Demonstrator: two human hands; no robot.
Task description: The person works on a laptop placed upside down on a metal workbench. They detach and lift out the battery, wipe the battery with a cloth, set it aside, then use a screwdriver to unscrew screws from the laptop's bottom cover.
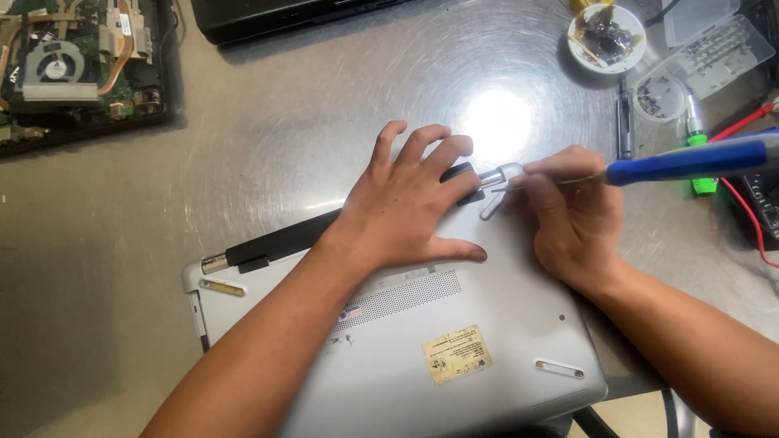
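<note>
A silver laptop (487, 349) lies upside down on the metal table, its black hinge bar (280, 239) along the far edge. My left hand (402, 203) rests flat with spread fingers on the base near the right hinge. My right hand (568, 215) holds a blue-handled screwdriver (690, 161), its thin tip pointing at the metal hinge (499, 182) beside my left fingertips. A yellowed sticker (456, 354) and a vent grille (406, 298) show on the base.
An opened laptop with a fan and circuit board (77, 69) sits at the far left. Another dark laptop (276, 16) lies at the top. A round dish of small parts (606, 36), clear plastic boxes (714, 45), a green-tipped tool (702, 154) and red wires (751, 219) crowd the right.
</note>
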